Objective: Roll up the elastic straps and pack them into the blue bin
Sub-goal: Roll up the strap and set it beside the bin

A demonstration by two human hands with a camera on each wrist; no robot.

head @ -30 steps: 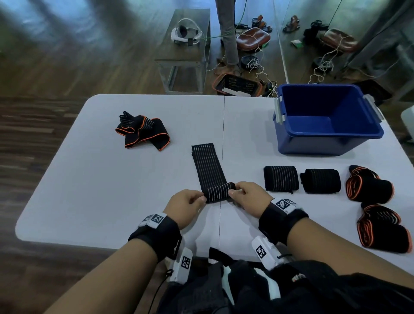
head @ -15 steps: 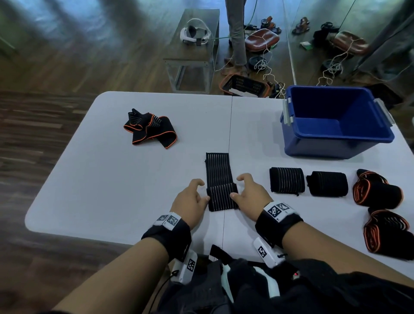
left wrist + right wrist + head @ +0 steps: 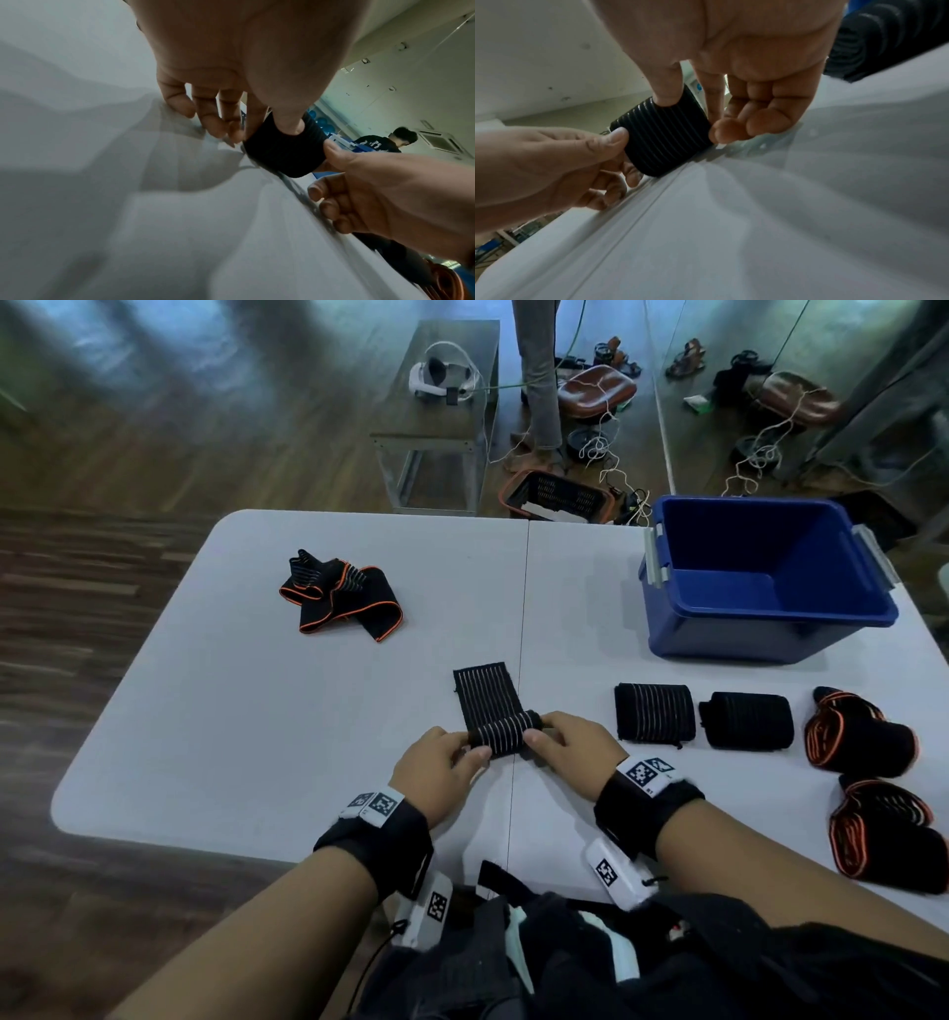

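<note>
Near the table (image 3: pixel 257 711) edge, both hands' fingers (image 3: pixel 664 89) pinching the half-rolled strap (image 3: pixel 506 731), its flat tail only in the head view.

My forearms are bare. Each wrist wears a black wristband (image 3: pixel 380 839), the other wristband (image 3: pixel 644 806) alike, carrying white blocks printed with black-and-white square markers (image 3: pixel 649 770). Dark clothing (image 3: pixel 667 963) covers my lap.

My left hand (image 3: pixel 441 770) and right hand (image 3: pixel 575 747) sit close together near the tabletop's near edge, thumbs and fingers (image 3: pixel 725 130) curled, pinching.
</note>
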